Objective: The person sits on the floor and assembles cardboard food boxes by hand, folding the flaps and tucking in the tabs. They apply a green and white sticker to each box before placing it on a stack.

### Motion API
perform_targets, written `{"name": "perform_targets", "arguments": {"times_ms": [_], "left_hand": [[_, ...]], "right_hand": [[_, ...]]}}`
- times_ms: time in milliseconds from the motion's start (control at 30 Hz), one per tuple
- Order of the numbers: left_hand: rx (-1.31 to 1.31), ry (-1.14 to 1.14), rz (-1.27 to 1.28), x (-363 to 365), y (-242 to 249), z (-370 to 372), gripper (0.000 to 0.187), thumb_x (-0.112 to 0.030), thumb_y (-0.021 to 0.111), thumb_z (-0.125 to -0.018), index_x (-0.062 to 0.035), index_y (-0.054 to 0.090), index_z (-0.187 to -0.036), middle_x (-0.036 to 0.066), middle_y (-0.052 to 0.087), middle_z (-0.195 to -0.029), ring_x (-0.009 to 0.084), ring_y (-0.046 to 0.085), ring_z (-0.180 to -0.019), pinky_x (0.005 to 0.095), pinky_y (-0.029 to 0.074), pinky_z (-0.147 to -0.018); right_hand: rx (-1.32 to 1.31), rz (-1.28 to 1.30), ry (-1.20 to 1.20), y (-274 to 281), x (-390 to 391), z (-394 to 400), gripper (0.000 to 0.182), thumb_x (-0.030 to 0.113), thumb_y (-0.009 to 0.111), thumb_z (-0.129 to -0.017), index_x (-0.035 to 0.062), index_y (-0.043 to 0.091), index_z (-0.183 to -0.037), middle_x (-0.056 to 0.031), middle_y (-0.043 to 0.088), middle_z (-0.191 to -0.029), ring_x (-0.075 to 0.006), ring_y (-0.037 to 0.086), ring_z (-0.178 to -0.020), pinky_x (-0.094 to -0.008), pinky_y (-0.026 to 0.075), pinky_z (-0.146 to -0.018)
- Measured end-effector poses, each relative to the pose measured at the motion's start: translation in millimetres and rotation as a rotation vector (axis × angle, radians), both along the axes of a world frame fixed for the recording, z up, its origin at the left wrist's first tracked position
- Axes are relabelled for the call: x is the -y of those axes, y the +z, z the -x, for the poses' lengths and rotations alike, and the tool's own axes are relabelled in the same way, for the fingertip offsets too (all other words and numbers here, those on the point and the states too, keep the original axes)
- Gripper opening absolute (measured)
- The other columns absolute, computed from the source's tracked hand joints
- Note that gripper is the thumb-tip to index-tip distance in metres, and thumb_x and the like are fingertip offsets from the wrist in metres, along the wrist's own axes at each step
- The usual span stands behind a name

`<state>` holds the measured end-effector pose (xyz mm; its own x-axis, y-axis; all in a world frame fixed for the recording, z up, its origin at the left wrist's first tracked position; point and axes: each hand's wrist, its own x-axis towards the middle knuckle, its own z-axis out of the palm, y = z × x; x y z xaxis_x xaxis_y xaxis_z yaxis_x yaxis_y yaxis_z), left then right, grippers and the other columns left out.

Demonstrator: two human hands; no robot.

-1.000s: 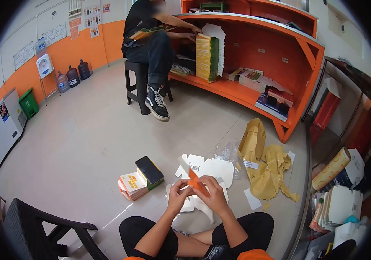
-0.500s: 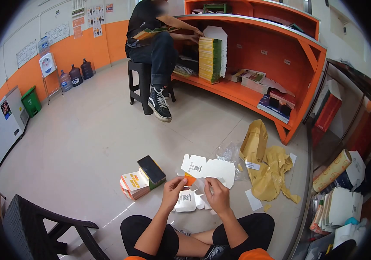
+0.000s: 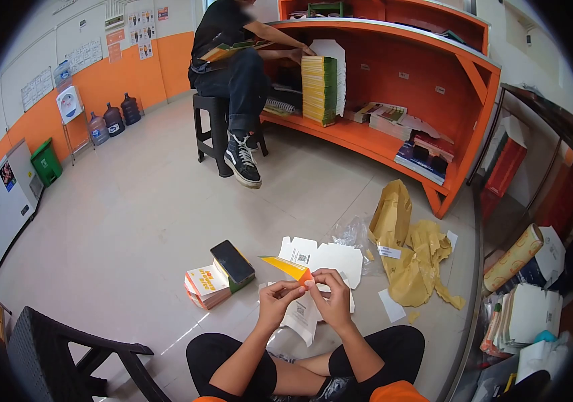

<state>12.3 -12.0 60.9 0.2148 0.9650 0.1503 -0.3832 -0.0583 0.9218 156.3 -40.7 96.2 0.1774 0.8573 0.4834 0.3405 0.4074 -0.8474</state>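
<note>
My left hand [image 3: 278, 303] and my right hand [image 3: 330, 296] meet in front of my crossed legs, fingers pinched on a thin folding carton [image 3: 285, 267]. Its yellow-and-orange printed side points up and to the left. Below my fingers a white panel [image 3: 302, 320] with a QR code hangs or lies close by. Behind my hands, flat white cartons [image 3: 338, 260] with another QR code lie on the floor. Left of them is a stack of printed cartons [image 3: 207, 280], white with orange and yellow lettering, and a black phone [image 3: 233, 260] rests at its right side.
Torn brown wrapping paper [image 3: 412, 258] and clear plastic [image 3: 351, 234] lie to the right. A black stool [image 3: 65, 348] stands at left. Ahead, another person [image 3: 239, 74] sits by an orange shelf [image 3: 367, 137], hands at a tall stack [image 3: 318, 90]. Papers [image 3: 531, 318] crowd the right side.
The carton in my hands has turned, so its yellow-and-orange side now sticks up to the left. My hands have come closer together. The white QR panel below has shifted right and tilted.
</note>
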Motion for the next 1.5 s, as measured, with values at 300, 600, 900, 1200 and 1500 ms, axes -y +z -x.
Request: {"name": "perform_targets", "arguments": {"times_ms": [300,600,900,1200,1500], "left_hand": [[0.045,-0.081,0.071,-1,3,4,0.019,-0.001,0.071,-0.08,0.0046,0.067,-0.098,0.012,0.068,-0.095,0.0158,0.066,-0.086,0.0263,0.053,-0.08],[0.017,-0.05,-0.032,-3,-7,4,0.026,0.001,0.071,-0.08,0.0038,0.059,-0.103,0.011,0.066,-0.098,0.0179,0.066,-0.091,0.0274,0.053,-0.081],[-0.068,0.071,-0.119,-3,0,1,0.025,0.001,0.069,-0.081,0.0048,0.058,-0.104,0.012,0.058,-0.11,0.021,0.065,-0.095,0.0286,0.055,-0.082],[-0.358,0.128,-0.359,3,9,6,0.024,-0.002,0.07,-0.081,0.0047,0.059,-0.102,0.01,0.052,-0.114,0.0208,0.067,-0.09,0.0264,0.057,-0.076],[-0.504,0.199,-0.361,-7,13,23,0.013,-0.004,0.068,-0.082,-0.002,0.064,-0.095,0.006,0.067,-0.09,0.0126,0.063,-0.075,0.0243,0.049,-0.064]], "right_hand": [[0.016,-0.021,0.038,11,5,0,0.01,0.006,0.065,-0.084,-0.0026,0.06,-0.086,-0.0088,0.057,-0.1,-0.0181,0.065,-0.085,-0.0278,0.061,-0.064],[0.035,-0.016,0.094,8,6,2,0.009,0.003,0.064,-0.084,-0.0032,0.062,-0.089,-0.0089,0.057,-0.101,-0.0182,0.065,-0.087,-0.0285,0.061,-0.068],[-0.201,0.139,0.117,-15,0,-2,0.01,0.001,0.061,-0.087,-0.0045,0.064,-0.094,-0.0119,0.067,-0.097,-0.0188,0.068,-0.086,-0.0273,0.057,-0.073],[0.158,-0.079,0.106,1,5,6,0.017,-0.004,0.059,-0.084,-0.0031,0.067,-0.099,-0.0161,0.06,-0.11,-0.0259,0.064,-0.099,-0.0314,0.053,-0.086],[-0.38,0.089,0.337,-18,-6,-14,0.009,0.001,0.053,-0.09,0.0014,0.052,-0.1,-0.0115,0.053,-0.104,-0.0198,0.064,-0.094,-0.0287,0.054,-0.077]]}}
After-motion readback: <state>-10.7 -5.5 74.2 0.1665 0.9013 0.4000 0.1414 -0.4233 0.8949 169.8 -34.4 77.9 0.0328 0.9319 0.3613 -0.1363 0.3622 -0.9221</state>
